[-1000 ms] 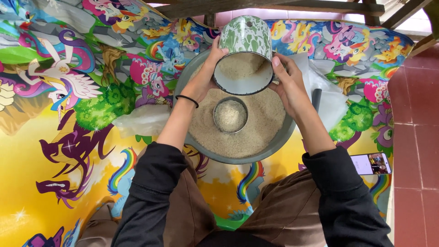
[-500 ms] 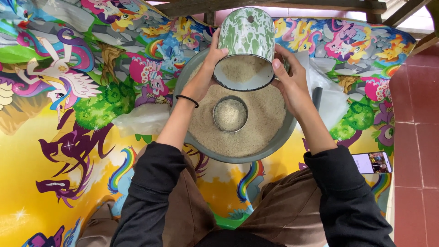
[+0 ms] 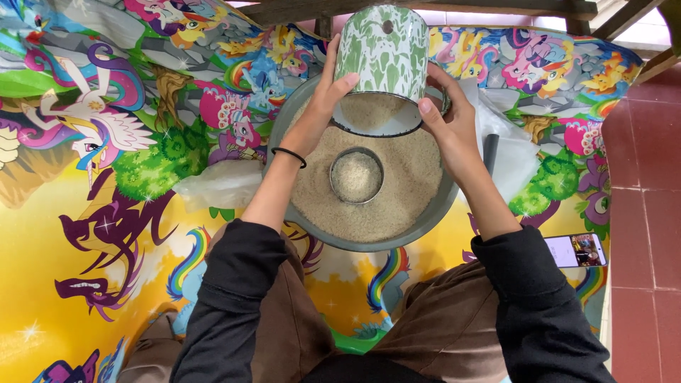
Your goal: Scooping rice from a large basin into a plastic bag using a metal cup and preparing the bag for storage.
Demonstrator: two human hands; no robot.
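A green-and-white speckled enamel pot (image 3: 381, 53) is tipped toward me above a wide grey basin (image 3: 425, 220) full of pale rice grain. My left hand (image 3: 323, 106) grips the pot's left side and my right hand (image 3: 447, 120) grips its right side near the rim. Rice shows inside the pot's mouth (image 3: 372, 113). A small round metal cup (image 3: 356, 176), filled with rice, sits sunk in the grain in the middle of the basin, just below the pot.
The basin rests on a bright cartoon-printed mat (image 3: 92, 213). Clear plastic bags (image 3: 216, 186) lie left and right of the basin. A phone (image 3: 574, 250) lies at the mat's right edge beside red floor tiles (image 3: 645, 177). Wooden furniture legs (image 3: 425, 8) stand behind.
Both hands have tilted the pot further, raising its base and turning its mouth more toward the basin. The metal cup and basin have stayed put.
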